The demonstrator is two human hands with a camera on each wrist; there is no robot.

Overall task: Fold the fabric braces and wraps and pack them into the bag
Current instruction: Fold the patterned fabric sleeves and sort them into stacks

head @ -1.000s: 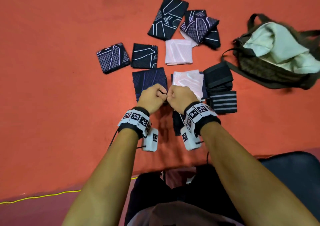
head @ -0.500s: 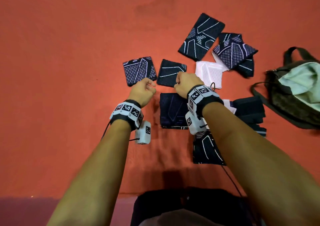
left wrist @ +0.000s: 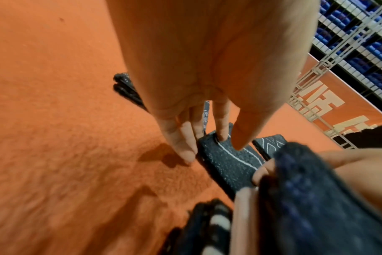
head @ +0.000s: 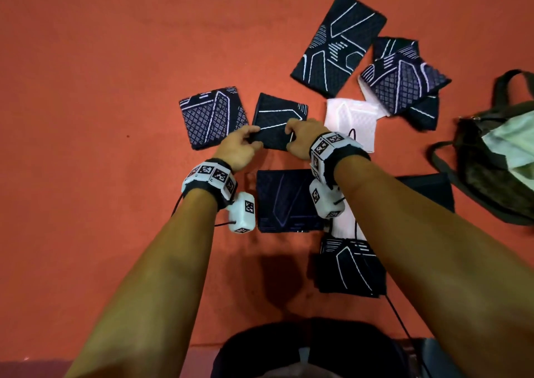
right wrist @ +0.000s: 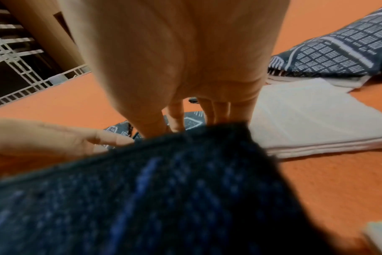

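A folded black brace with white lines lies on the orange floor. My left hand pinches its near-left corner, thumb on top. My right hand holds the near-right edge, fingers over the top. A folded navy brace lies flat just behind both wrists and blurs the lower wrist views. The olive bag stands open at the right with pale green cloth inside.
Around the held piece lie a checked brace, a white one, a long black one and a diamond-patterned pile. A black lined brace and a black wrap lie under my right forearm.
Both hands were closed fists above the navy brace. They have moved forward and taken hold of the black lined brace. The navy brace now lies behind the wrists.
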